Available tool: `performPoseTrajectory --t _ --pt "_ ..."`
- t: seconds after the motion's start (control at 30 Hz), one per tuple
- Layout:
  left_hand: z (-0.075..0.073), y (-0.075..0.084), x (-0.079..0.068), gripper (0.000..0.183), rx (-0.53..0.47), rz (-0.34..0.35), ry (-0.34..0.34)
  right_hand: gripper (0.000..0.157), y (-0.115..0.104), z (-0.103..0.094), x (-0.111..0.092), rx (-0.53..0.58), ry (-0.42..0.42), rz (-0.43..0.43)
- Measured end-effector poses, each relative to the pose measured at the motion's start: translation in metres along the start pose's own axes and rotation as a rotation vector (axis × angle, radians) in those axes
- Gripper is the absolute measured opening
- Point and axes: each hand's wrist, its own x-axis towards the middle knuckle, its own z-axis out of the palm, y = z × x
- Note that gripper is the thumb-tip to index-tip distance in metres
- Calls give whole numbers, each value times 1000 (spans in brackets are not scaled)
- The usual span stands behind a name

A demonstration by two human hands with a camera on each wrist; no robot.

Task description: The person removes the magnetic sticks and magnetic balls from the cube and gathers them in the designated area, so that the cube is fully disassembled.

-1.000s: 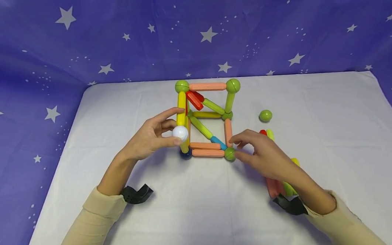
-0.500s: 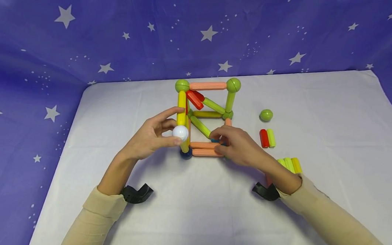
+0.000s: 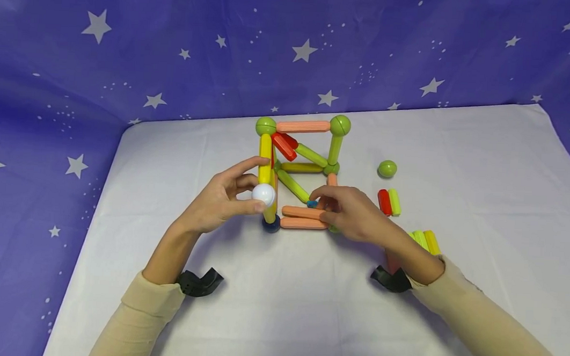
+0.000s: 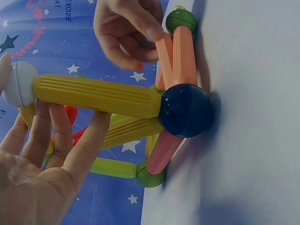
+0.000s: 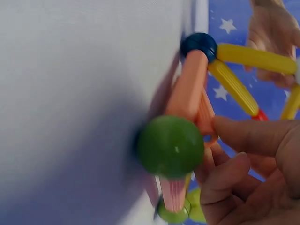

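Note:
A frame of plastic magnetic sticks and balls stands on the table. My left hand (image 3: pixel 218 198) steadies its near left upper corner, thumb on the white ball (image 3: pixel 263 194) and forefinger against a yellow stick (image 3: pixel 265 155). Below that corner is the dark blue ball (image 4: pixel 186 110). My right hand (image 3: pixel 356 211) pinches an orange stick (image 3: pixel 301 212) by its right end. This stick lies just above and behind another orange stick (image 3: pixel 303 223), which joins the dark blue ball to a green ball (image 5: pixel 171 147). A blue stick (image 3: pixel 312 204) is mostly hidden behind the right fingers.
Right of the frame lie a loose green ball (image 3: pixel 387 169), a short red stick (image 3: pixel 385 202) and a lime stick (image 3: pixel 394 202). Nearer, a yellow stick (image 3: pixel 432 242) and other sticks are partly covered by the right forearm. A starry blue cloth (image 3: pixel 253 52) hangs behind.
My right hand has moved left from beside the near right green ball and taken hold of the upper orange stick, which has shifted slightly right. The left hand keeps its place.

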Motion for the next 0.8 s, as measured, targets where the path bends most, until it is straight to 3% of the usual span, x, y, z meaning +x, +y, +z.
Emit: performPoseTrajectory --t 0.3,0.8 --pt "0 0 0 76 -2 -5 1 26 2 -8 -13 -18 -28 -23" --pt "0 -1 0 77 -1 -2 0 17 -11 4 7 -68 -58 46"
